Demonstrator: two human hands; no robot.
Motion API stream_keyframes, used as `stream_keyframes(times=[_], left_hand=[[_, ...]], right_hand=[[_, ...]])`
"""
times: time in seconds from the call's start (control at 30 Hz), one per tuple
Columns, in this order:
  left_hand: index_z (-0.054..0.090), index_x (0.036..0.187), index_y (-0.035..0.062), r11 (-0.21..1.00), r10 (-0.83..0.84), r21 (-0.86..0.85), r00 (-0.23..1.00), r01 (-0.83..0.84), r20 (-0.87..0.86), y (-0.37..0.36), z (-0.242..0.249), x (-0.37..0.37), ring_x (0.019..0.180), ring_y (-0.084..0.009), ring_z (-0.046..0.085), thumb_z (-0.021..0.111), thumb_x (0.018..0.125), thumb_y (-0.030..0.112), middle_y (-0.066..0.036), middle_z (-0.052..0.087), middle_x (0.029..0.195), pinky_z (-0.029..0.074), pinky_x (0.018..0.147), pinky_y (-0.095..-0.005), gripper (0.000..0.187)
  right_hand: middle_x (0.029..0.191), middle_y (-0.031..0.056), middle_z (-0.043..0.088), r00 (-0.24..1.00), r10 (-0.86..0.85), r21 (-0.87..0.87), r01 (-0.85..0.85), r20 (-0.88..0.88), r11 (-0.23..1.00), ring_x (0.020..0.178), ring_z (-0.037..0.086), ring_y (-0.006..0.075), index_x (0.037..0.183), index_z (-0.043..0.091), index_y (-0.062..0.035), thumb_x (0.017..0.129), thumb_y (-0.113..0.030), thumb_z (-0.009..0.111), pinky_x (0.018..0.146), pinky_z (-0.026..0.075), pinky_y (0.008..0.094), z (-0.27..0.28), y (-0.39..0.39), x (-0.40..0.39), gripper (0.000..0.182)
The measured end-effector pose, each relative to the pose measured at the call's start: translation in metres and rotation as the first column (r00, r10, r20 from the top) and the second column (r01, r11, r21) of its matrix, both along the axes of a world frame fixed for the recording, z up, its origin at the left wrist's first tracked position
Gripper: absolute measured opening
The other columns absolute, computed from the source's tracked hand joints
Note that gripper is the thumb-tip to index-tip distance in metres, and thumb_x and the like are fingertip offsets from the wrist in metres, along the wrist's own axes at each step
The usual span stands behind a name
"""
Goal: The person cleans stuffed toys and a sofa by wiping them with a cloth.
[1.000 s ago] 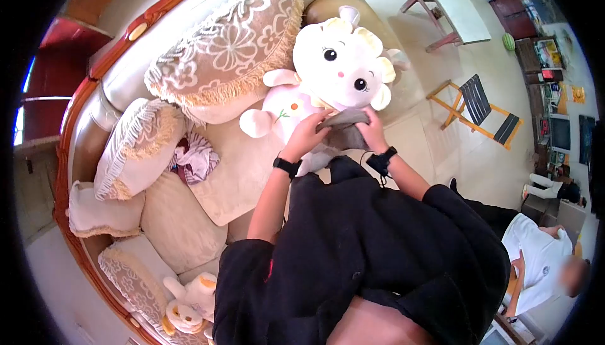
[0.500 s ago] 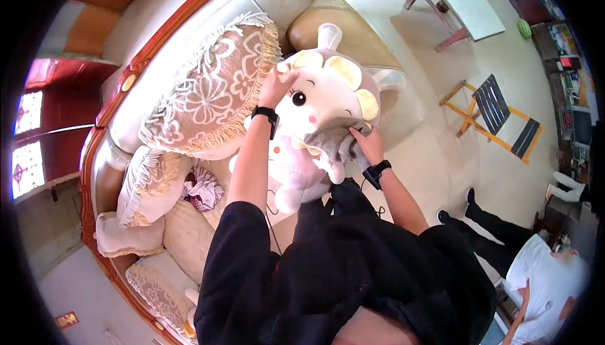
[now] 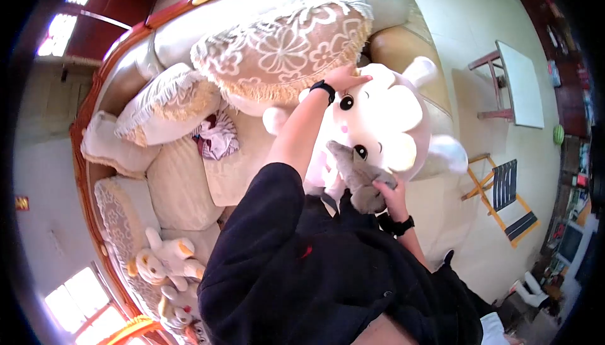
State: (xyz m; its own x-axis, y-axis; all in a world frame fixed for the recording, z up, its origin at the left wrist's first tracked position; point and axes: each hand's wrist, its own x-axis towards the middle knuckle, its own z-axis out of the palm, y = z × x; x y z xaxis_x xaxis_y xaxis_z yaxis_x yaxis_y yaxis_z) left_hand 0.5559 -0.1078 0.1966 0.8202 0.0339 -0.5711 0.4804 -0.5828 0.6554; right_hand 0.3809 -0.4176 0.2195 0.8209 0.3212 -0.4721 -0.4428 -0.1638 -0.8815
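A large white and pale pink plush toy [image 3: 384,115] with round black eyes and petal shapes around its head lies in front of me at the sofa's end. My left hand [image 3: 343,78] is at the upper edge of its head, gripping it beside the eye, one finger stretched over the face. In my right hand [image 3: 392,195] is a soft grey cloth [image 3: 360,181], bunched between thumb and fingers. The cloth lies against the toy's lower cheek and body, just below the second eye. Part of the toy's body is hidden behind the cloth and my left arm.
A fringed floral cushion [image 3: 283,49] leans on the sofa back beside the toy, with smaller cushions [image 3: 167,105] further left. A crumpled striped cloth [image 3: 217,136] lies on the seat. Small plush toys [image 3: 165,258] sit lower left. A folding chair [image 3: 504,187] and white-topped table [image 3: 520,83] stand right.
My view has turned, shifting the sofa and toy. The grey cloth has moved lower on the toy's face and bunched up, uncovering the second eye. My left hand stays on the head.
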Motion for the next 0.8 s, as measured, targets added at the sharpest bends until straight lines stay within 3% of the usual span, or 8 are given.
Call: stream_keyframes(times=[0.07, 0.13, 0.2, 0.23, 0.3, 0.47, 0.67, 0.8], left_hand=[[0.063, 0.112, 0.0071, 0.988, -0.152, 0.022, 0.979, 0.151, 0.136, 0.011, -0.010, -0.020, 0.072, -0.0273, 0.067, 0.044, 0.086, 0.066, -0.011, 0.066, 0.067, 0.050, 0.080, -0.0403, 0.067], [0.069, 0.102, 0.0144, 0.922, -0.297, 0.348, 0.886, 0.168, 0.357, 0.012, -0.011, -0.057, 0.086, -0.0328, 0.064, 0.040, 0.095, 0.050, -0.013, 0.068, 0.090, 0.049, 0.080, -0.0424, 0.047], [0.068, 0.105, 0.0136, 0.942, -0.161, 0.331, 0.938, 0.054, 0.306, 0.022, 0.002, -0.101, 0.090, -0.0322, 0.063, 0.042, 0.094, 0.050, -0.014, 0.068, 0.095, 0.049, 0.081, -0.0422, 0.046], [0.069, 0.100, 0.0117, 0.977, -0.086, 0.212, 0.853, -0.030, 0.514, 0.036, -0.001, -0.126, 0.091, -0.0373, 0.062, 0.042, 0.092, 0.050, -0.016, 0.067, 0.094, 0.048, 0.082, -0.0450, 0.047], [0.067, 0.098, 0.0058, 0.913, 0.404, -0.200, 0.859, -0.357, 0.314, 0.065, 0.000, -0.191, 0.078, -0.0288, 0.063, 0.049, 0.093, 0.043, -0.016, 0.067, 0.084, 0.048, 0.074, -0.0396, 0.042], [0.064, 0.098, 0.0042, 0.258, 0.965, -0.621, 0.225, -0.740, 0.133, 0.121, 0.053, -0.357, 0.066, -0.0074, 0.057, 0.049, 0.097, 0.032, 0.000, 0.061, 0.076, 0.044, 0.053, -0.0207, 0.032], [0.059, 0.090, 0.0057, 0.200, 0.915, -0.711, -0.130, -0.674, 0.382, 0.202, 0.104, -0.470, 0.051, -0.0040, 0.044, 0.051, 0.095, 0.032, 0.001, 0.055, 0.070, 0.031, 0.042, -0.0182, 0.028], [0.058, 0.087, 0.0042, 0.080, 0.895, -0.858, -0.342, -0.507, 0.285, 0.247, 0.138, -0.484, 0.048, -0.0054, 0.041, 0.053, 0.092, 0.036, 0.000, 0.054, 0.067, 0.026, 0.040, -0.0186, 0.033]], right_hand=[[0.089, 0.0049, 0.068, 0.975, 0.222, -0.020, -0.222, -0.009, 0.975, 0.080, 0.062, 0.0118, 0.097, 0.067, 0.0032, 0.075, -0.013, 0.075, 0.074, 0.050, 0.0275, 0.017, 0.013, -0.023, 0.028], [0.090, 0.0048, 0.068, 0.969, 0.247, -0.013, -0.247, -0.012, 0.969, 0.082, 0.061, 0.0116, 0.096, 0.067, 0.0039, 0.075, -0.013, 0.075, 0.075, 0.050, 0.0276, 0.028, 0.032, -0.048, 0.028], [0.091, 0.0051, 0.068, 0.986, 0.163, 0.091, -0.162, -0.013, 0.983, 0.082, 0.062, 0.0118, 0.097, 0.067, 0.0048, 0.074, -0.010, 0.075, 0.076, 0.050, 0.0278, 0.045, 0.052, -0.070, 0.029], [0.092, 0.0059, 0.068, 0.975, 0.219, 0.102, -0.221, 0.037, 0.970, 0.083, 0.062, 0.0124, 0.101, 0.065, 0.0052, 0.072, -0.006, 0.075, 0.076, 0.050, 0.0277, 0.048, 0.054, -0.075, 0.032], [0.093, 0.0062, 0.068, 0.969, 0.248, 0.085, -0.248, 0.013, 0.965, 0.083, 0.062, 0.0128, 0.102, 0.065, 0.0055, 0.071, -0.005, 0.074, 0.076, 0.050, 0.0279, 0.063, 0.060, -0.089, 0.034], [0.093, 0.0058, 0.067, 0.972, 0.216, 0.238, -0.188, -0.097, 0.953, 0.082, 0.061, 0.0128, 0.105, 0.063, 0.0053, 0.076, -0.007, 0.068, 0.077, 0.048, 0.0264, 0.052, 0.088, -0.098, 0.032], [0.091, 0.0074, 0.069, 0.717, 0.524, 0.049, -0.610, 0.460, 0.791, 0.081, 0.061, 0.0099, 0.103, 0.066, 0.0003, 0.075, -0.014, 0.075, 0.073, 0.050, 0.0283, 0.086, 0.235, -0.069, 0.032], [0.081, 0.0056, 0.067, 0.586, 0.406, 0.005, -0.573, 0.701, 0.820, 0.074, 0.059, 0.0090, 0.098, 0.067, -0.0019, 0.072, -0.015, 0.077, 0.069, 0.048, 0.0270, 0.117, 0.310, -0.056, 0.031]])
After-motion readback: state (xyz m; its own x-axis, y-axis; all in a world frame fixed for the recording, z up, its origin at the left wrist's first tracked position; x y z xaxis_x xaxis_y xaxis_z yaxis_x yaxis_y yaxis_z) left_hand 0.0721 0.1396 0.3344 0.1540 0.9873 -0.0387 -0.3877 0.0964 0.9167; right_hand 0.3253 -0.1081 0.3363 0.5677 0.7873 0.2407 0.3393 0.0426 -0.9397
